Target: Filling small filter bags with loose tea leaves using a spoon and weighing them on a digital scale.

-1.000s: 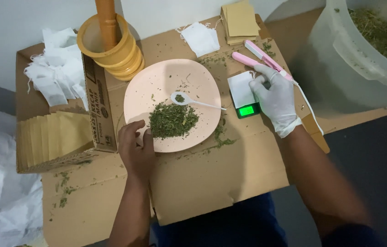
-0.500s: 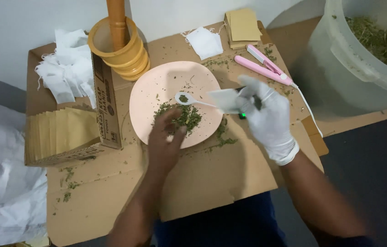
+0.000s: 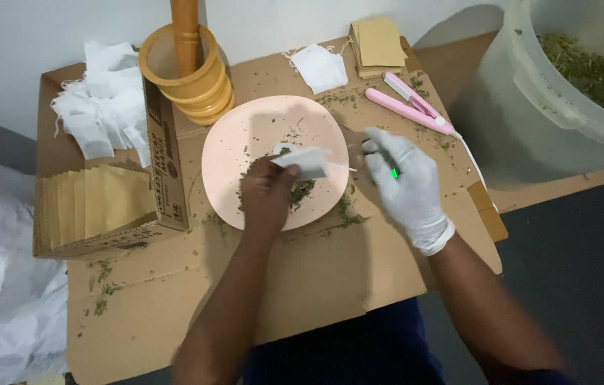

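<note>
The bare left hand (image 3: 266,194) pinches a small white bag (image 3: 303,162) over the pink plate (image 3: 245,142), the gloved right hand (image 3: 403,187) hovering loosely curled beside it, so a tilt could spill herbs (image 3: 302,191) onto the cardboard (image 3: 302,285).

Yellow mortar (image 3: 186,78), pink sealer (image 3: 410,108), herb-filled tub (image 3: 566,107) stand aside.

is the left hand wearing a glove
No, the left hand is bare over the pink plate; only the right hand wears a white glove.
</note>
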